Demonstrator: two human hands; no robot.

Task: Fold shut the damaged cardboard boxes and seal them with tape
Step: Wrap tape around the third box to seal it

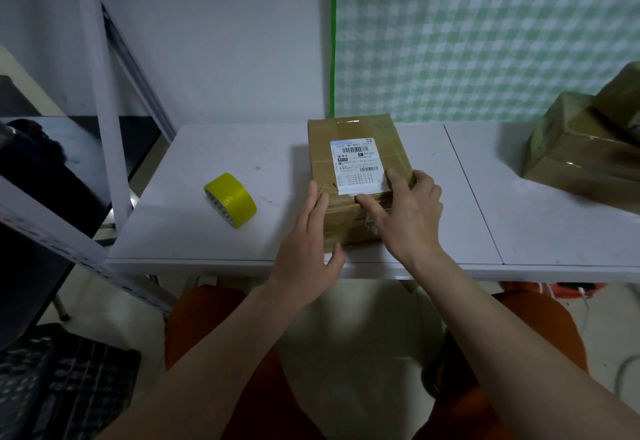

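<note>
On the near middle of the table (214, 148), right at the front edge, sits the box (356, 148) with a white label (358, 166) on top; both hands are already on its near end, so nothing to reach for there. Only the head view to go on, so that's the whole tour.

Left hand (306, 242) lies flat along the box's near left side, fingers straight and pointing away, thumb down by the near bottom corner; looks like it's just bracing. Right hand (407, 212) is draped over the near top edge, fingers spread and loosely bent, index tip touching the label's lower edge; pressing rather than pinching, as far as I can tell.

Box top looks folded down already, with old clear tape across it, and there's a crumpled torn patch at the near left top corner; I'd guess that's the bit needing sealing.

What matters next: the tape (230, 200), a yellow roll lying tilted, is off to the left of the box, well apart from it; the left hand is clearly the closer one, so I'd grab it with that while the right holds the box down.

Far right there's another box (581, 159), wrapped in shiny tape.
</note>
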